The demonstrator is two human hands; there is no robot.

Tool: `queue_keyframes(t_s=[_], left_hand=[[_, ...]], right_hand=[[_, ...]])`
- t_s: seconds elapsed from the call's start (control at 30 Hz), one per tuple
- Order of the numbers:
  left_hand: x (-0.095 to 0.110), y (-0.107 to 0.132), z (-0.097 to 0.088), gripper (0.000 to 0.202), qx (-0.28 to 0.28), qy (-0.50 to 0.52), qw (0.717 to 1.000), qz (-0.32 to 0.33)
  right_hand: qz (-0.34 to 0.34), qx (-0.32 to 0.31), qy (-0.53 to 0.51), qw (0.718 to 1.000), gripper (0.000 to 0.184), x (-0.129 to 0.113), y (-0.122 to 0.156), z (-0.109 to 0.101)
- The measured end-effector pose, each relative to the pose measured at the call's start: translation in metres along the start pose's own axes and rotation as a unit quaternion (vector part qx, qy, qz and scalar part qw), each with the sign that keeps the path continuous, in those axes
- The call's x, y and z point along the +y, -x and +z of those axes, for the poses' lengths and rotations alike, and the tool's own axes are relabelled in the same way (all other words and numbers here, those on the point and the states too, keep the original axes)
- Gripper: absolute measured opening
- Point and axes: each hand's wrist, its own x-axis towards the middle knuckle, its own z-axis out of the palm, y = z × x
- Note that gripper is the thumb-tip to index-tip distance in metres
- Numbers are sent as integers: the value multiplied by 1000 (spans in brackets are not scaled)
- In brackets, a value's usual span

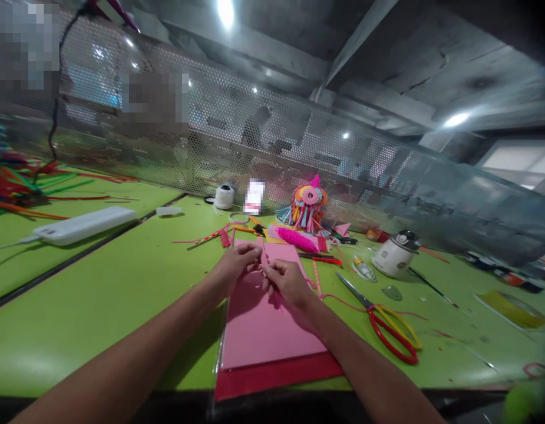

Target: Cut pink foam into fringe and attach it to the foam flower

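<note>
Both hands meet above the pink paper sheet (272,335), with fingers pinched together. My left hand (239,268) grips the left side of a narrow pink paper strip (264,254). My right hand (287,282) pinches the same strip from the right, with its thumb against it. A bit of brighter pink shows below the right fingers; what it is I cannot tell. Under the pink sheet, a red sheet (263,384) sticks out along the near edge. Right of my right hand lie scissors (372,307) with red and yellow handles, blades pointing away.
Behind the hands lie a magenta string bundle (296,238) and a colourful fringed paper ornament (310,200). A white pot (393,256) stands right; a white thread spool (224,197) stands at the back. Left lies a white power strip (86,225). Mesh (223,129) borders the green table (166,330).
</note>
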Motion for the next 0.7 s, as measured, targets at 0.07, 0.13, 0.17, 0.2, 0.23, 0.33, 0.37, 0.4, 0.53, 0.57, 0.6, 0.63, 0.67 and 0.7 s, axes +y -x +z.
queue_keyframes(t_s=[0.07,0.13,0.17,0.2,0.23,0.33,0.37,0.4,0.53,0.57,0.6,0.63,0.67,0.7], left_hand=[[2,0,-1,15,-5,9,1000,-2],[5,2,0,13,-13,18,1000,-3],[7,3,0,13,-20,22,1000,-4],[9,4,1,13,-27,25,999,-5],[11,5,2,14,-35,27,999,-6],[15,8,4,14,-56,26,998,1],[16,8,4,13,-56,23,998,7],[16,8,4,11,-53,20,998,13],[14,6,4,11,-25,23,999,21],[13,6,4,12,-16,28,999,22],[12,5,4,12,-7,33,999,24],[12,4,5,13,3,37,999,28],[11,4,5,13,12,38,999,33],[11,4,6,13,21,38,998,37]], right_hand=[[-9,13,19,1000,29,-1,2,2],[-20,39,50,998,29,-3,4,4],[-29,56,71,996,28,-5,5,5],[-41,72,93,992,28,-7,7,6],[-55,87,117,988,28,-9,9,7],[-114,106,178,972,28,-17,13,9],[-133,108,188,967,27,-19,14,9],[-148,109,193,964,26,-20,14,9],[-151,114,175,966,25,-19,13,8],[-144,116,167,968,25,-17,12,8],[-140,119,159,970,25,-16,12,8],[-139,121,152,971,25,-14,11,7],[-140,123,146,972,24,-12,10,7],[-142,124,141,972,24,-11,10,7]])
